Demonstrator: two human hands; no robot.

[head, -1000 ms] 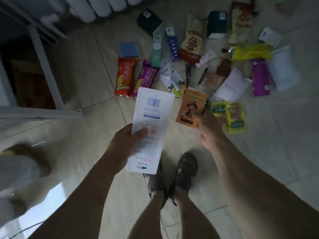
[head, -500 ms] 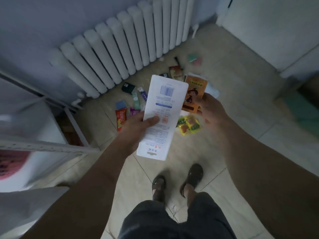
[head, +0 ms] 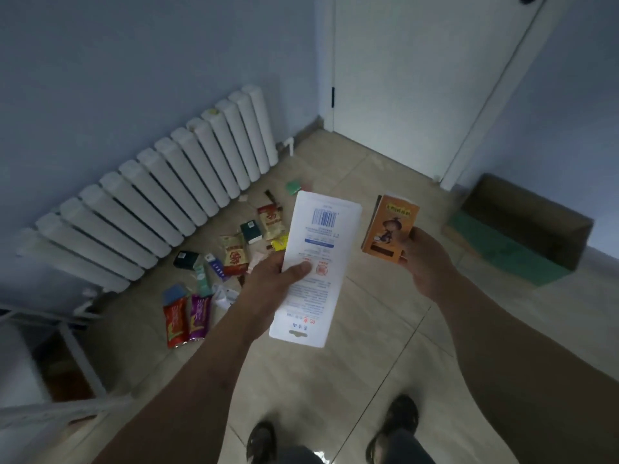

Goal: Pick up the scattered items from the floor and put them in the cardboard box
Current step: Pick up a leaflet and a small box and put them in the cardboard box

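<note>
The left hand (head: pixel 268 283) pinches a white packet (head: pixel 315 262) showing a barcode; its print is unreadable. The right hand (head: pixel 425 259) grips an orange cartoon-figure booklet (head: pixel 388 229). The cardboard box (head: pixel 522 222) sits right, by the door.

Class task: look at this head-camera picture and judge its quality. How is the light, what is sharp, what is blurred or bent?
Head view: dim, bluish light; the white packet in the left hand is sharpest, barcode readable; floor items near the radiator are soft; the wide lens bends the door edges; a pale glare patch sits on tiles between the feet.
</note>
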